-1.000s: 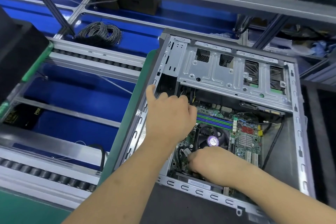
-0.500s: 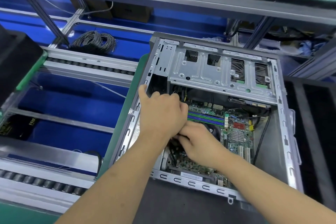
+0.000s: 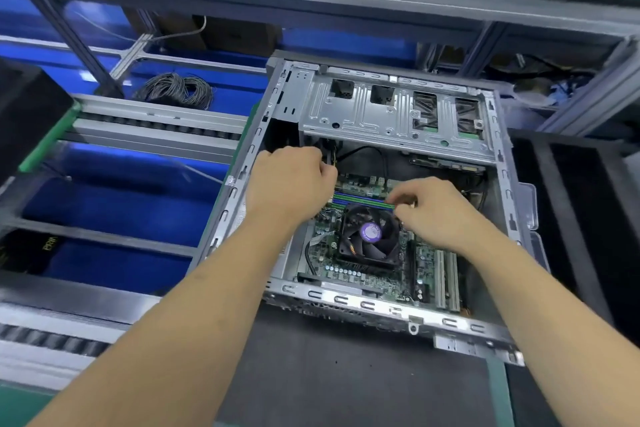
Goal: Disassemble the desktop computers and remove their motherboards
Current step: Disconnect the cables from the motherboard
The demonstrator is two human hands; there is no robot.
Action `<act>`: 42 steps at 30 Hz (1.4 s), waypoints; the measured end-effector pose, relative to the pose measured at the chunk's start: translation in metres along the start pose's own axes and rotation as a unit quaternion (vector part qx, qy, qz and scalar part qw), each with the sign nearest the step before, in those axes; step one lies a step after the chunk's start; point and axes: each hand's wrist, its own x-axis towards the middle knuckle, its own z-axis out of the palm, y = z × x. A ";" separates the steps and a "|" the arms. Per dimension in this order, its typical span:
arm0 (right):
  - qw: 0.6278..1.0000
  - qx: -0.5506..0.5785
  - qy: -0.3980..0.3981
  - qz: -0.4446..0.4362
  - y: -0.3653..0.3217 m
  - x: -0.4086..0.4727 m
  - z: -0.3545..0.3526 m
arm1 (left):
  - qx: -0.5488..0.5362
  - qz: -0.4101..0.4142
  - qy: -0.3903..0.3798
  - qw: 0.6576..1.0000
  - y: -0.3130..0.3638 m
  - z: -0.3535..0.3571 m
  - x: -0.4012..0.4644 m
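case: open desktop chassis lying on its side on dark mat, side panel off, interior facing up; bottom-right corner runs toward frame edge
mobo: green motherboard seated in the case floor, lower half in plain view, upper-left part covered by both hands
fan: black CPU cooler fan w/ purple hub sticker, mid-board, between the two wrists
RAM: blue/green memory slots just above fan, both ends hidden under the hands
L hand: left hand at upper-left of the board, near case wall; fingers curled under, tips tucked out of sight by black cables; seems to pinch sth there but can't tell what, or if anything
R hand: right hand at right end of RAM slots; thumb + forefinger pinched together on a small part, too blurred/small to name
drive cage: bare metal bay bracket across top of case, hides whatever sits below it
PCI slots: pale expansion slots lower right of board, partly behind right forearm
left side: roller conveyor rails over blue bins; coil of grey wire beyond
far left: black box, cut off by frame
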 end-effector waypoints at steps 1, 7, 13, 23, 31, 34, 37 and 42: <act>0.999 -0.038 -0.022 0.012 0.007 -0.006 0.000 | 0.002 -0.004 0.002 1.000 0.000 0.000 0.001; 0.942 -0.196 -0.267 0.061 0.030 -0.030 0.021 | 0.004 -0.033 0.002 0.999 0.000 0.000 0.004; 0.906 -0.279 -0.318 0.003 0.017 -0.030 0.041 | 0.058 0.006 0.027 0.998 0.003 -0.003 0.003; 0.904 -0.266 -0.334 0.009 0.013 -0.032 0.035 | 0.067 0.095 -0.296 0.948 0.087 0.049 -0.044; 0.970 -0.130 -0.203 -0.040 0.017 -0.044 0.020 | 0.070 0.065 -0.397 0.913 0.079 0.062 -0.034; 0.987 -0.102 -0.119 0.025 0.024 -0.043 0.021 | 0.054 0.083 -0.303 0.948 0.084 0.052 -0.037; 0.996 -0.024 -0.062 0.059 0.023 -0.039 0.022 | 0.032 0.095 -0.138 0.985 0.085 0.032 -0.036; 0.992 0.055 -0.075 0.090 0.025 -0.038 0.021 | 0.067 0.188 -0.102 0.975 0.056 -0.002 -0.019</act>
